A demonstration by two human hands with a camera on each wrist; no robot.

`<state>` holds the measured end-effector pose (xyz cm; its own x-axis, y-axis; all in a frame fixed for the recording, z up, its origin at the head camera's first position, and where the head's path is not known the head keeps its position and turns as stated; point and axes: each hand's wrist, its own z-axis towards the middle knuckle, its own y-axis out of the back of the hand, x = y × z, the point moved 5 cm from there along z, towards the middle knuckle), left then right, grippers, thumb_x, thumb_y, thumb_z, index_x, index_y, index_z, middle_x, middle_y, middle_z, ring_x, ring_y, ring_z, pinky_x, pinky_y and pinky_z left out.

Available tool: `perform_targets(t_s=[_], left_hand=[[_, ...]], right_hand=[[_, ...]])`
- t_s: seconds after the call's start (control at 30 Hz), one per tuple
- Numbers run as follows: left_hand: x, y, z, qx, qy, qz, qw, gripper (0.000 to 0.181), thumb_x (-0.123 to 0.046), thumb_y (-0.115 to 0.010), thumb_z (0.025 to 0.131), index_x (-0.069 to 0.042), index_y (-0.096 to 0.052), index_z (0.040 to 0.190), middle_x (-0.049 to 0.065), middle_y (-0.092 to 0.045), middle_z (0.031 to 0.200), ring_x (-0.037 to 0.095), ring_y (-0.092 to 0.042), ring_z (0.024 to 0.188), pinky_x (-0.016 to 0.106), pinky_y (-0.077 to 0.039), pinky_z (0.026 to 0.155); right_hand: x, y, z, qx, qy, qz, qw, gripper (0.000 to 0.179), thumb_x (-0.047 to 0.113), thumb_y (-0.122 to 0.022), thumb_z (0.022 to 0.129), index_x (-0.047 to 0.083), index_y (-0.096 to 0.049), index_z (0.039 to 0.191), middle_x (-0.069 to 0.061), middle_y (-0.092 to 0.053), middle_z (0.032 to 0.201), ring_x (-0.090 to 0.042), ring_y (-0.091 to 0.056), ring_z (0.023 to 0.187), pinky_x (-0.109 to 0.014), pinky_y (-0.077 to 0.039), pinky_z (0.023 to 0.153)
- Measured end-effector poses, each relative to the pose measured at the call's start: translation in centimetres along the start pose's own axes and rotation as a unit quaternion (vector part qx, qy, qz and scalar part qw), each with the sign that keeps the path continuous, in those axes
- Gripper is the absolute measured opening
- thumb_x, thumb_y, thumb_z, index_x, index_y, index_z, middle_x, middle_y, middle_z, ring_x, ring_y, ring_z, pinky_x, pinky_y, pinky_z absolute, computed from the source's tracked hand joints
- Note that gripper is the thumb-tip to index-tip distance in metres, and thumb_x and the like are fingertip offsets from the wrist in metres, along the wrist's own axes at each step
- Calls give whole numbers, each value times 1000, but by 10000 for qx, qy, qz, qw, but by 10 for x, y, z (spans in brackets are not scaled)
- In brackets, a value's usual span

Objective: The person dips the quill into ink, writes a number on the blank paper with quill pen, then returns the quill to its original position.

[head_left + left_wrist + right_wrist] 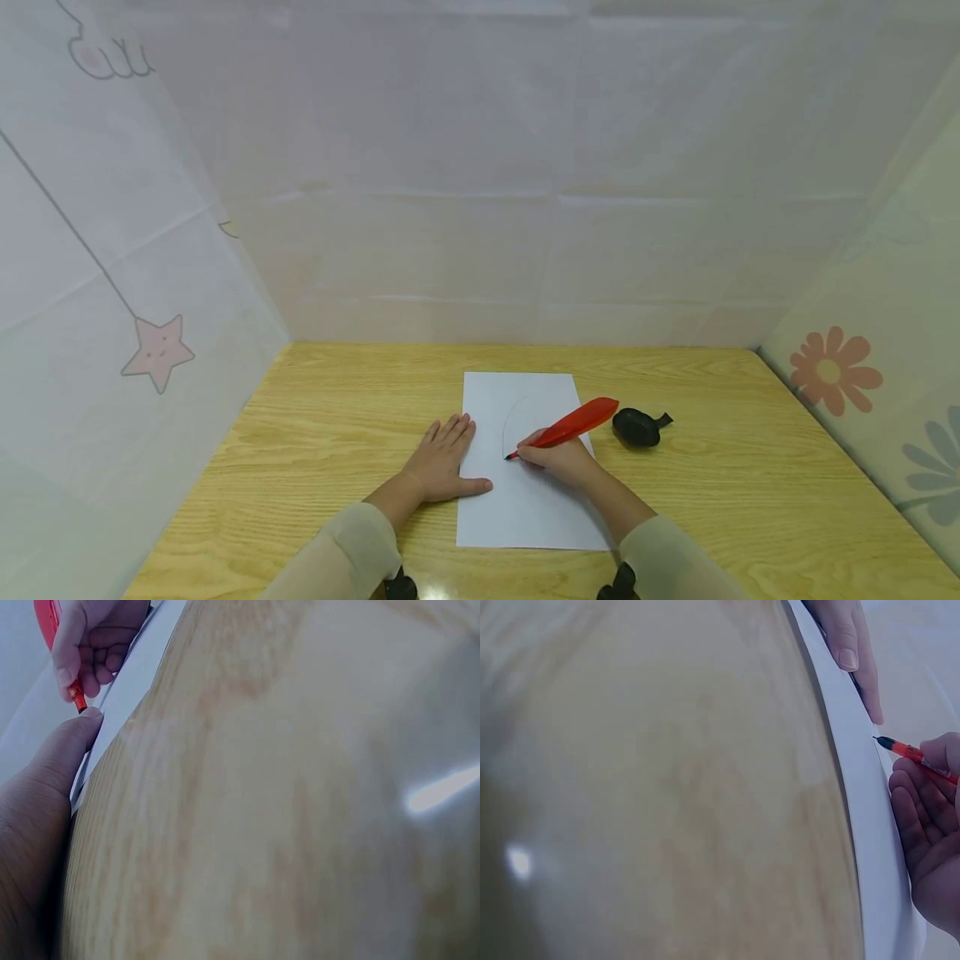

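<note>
In the head view, a sheet of white paper lies on the wooden tabletop, its far side short of the tabletop's far edge. The left hand lies flat at the sheet's left side, fingers straight towards the far edge, thumb spread out over the paper. The right hand pinches a red feather pen, whose plume slants towards the tabletop's far right corner. The pen's tip is at the near end of a thin curved line on the sheet. Between the paper and the tabletop's right edge sits a rounded black object with a tab; whether it is a container I cannot tell.

In the left wrist view, the left thumb reaches close to the pen's tip.

In the right wrist view, the pen's barrel carries marks too small to read.
</note>
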<state>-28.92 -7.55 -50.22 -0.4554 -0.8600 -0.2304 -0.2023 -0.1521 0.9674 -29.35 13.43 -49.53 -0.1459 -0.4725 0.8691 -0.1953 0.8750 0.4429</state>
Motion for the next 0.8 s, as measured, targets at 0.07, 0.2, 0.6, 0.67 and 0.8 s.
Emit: perform_targets(t_s=[0.07,0.2,0.6,0.67,0.8], left_hand=[[0,0,0,-5,6,-2,10000,105,-77,-48,84,-8,-18,158,8,-14,166,24,-10,154,49,-8,125],[2,-3,2,-30,-2,1,10000,105,-77,-49,84,-8,-18,157,8,-14,166,24,-10,154,50,-8,124],[4,-6,3,-58,-6,-33,10000,106,-78,-49,84,-8,-17,158,7,-12,166,23,-8,155,49,-7,125],[3,-5,2,-48,-20,-8,10000,106,-77,-49,84,-8,-17,158,7,-13,166,23,-9,154,49,-8,125],[2,-2,1,-49,-53,-21,10000,105,-77,-49,84,-7,-18,157,8,-14,166,24,-10,154,49,-9,124]], right_hand=[[0,1,-1,23,26,-24,10000,22,27,-75,86,10,-73,99,-1,-69,84,-16,-58,78,-26,-51,70],[-1,1,-3,68,38,-37,10000,23,27,-75,86,9,-73,100,-2,-69,85,-16,-58,78,-26,-51,69],[0,2,-10,266,99,65,9996,22,25,-75,86,8,-72,100,1,-68,82,-15,-57,75,-26,-50,69],[-1,2,-11,302,119,43,9995,23,26,-75,86,9,-72,101,1,-68,82,-15,-57,75,-26,-50,69],[-1,3,-12,374,200,16,9991,24,26,-75,86,8,-71,101,1,-67,82,-15,-58,75,-26,-51,69]])
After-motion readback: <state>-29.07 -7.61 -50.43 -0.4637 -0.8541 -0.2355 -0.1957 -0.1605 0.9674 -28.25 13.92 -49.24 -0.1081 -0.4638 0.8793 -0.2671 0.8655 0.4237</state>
